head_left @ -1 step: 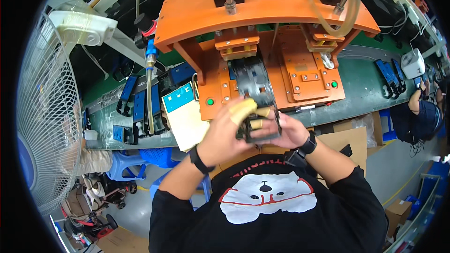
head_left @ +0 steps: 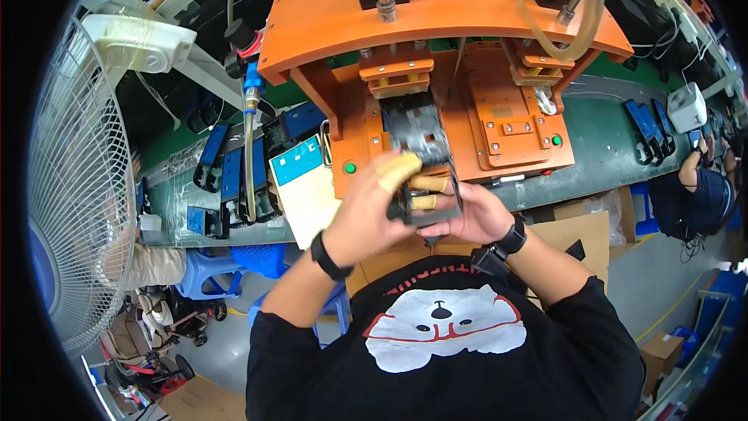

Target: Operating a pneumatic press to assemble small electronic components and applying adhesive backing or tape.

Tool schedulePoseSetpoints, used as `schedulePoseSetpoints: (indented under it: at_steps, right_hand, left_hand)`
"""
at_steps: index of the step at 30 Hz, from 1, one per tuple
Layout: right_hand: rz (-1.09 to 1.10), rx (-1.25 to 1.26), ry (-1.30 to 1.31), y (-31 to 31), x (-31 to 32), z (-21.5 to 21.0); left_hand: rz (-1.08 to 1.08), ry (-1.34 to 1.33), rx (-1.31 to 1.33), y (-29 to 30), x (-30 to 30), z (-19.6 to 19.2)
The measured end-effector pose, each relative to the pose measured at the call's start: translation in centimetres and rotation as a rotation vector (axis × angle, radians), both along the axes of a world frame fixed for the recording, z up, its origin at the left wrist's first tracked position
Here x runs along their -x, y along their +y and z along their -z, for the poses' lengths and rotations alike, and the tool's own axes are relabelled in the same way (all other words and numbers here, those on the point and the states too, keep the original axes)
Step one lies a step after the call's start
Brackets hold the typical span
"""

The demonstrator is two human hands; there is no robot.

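Observation:
In front of the orange press, both hands hold a black plastic frame-like part (head_left: 425, 129), blurred in places by motion. My left hand (head_left: 378, 195) grips its left side, with yellow finger cots on several fingers that reach into the frame's opening. At the near right edge, my right hand (head_left: 481, 214) has its fingers curled around the frame. The far end of the part lies over the left station of the orange press (head_left: 374, 157), below a raised orange press head (head_left: 396, 78). Whether that end touches the fixture is hard to see.
Left on the green bench (head_left: 167, 195) lie several blue-and-black parts (head_left: 231, 175), beside a paper sheet (head_left: 308, 206). Two similar parts (head_left: 645, 129) sit at right. A clear hose (head_left: 249, 156) hangs left of the press; a fan (head_left: 78, 187) stands far left. Another person (head_left: 693, 199) works far right.
The black part's near end has tipped slightly and shifted a little left. My left hand has moved slightly left with it, and more of my right fingers show beneath it.

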State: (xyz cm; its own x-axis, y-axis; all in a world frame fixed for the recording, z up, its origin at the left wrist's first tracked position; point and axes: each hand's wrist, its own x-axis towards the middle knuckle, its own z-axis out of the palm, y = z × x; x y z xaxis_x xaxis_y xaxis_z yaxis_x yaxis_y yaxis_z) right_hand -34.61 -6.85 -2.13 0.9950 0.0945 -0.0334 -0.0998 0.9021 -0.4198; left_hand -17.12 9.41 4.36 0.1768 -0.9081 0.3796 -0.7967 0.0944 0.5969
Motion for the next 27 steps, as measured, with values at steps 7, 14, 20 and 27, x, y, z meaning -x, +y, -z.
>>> schedulePoseSetpoints:
  at_steps: [7,14,20,27]
  right_hand:
    - [-0.132,0.457,0.153,-1.1,1.0,0.2]
    - [-0.072,0.671,0.201,1.0,3.2,2.6]
    - [-0.037,0.733,0.230,2.1,2.5,2.8]
    - [0.040,0.930,0.213,1.3,3.6,3.1]
  left_hand:
    - [0.012,-0.167,-0.178,-2.7,-5.8,-2.0]
    - [0.049,-0.435,-0.326,-3.1,-6.0,-3.6]
    - [-0.020,-0.527,-0.216,-2.8,-5.5,-2.8]
    - [-0.281,-0.128,-0.115,4.6,-5.5,2.4]
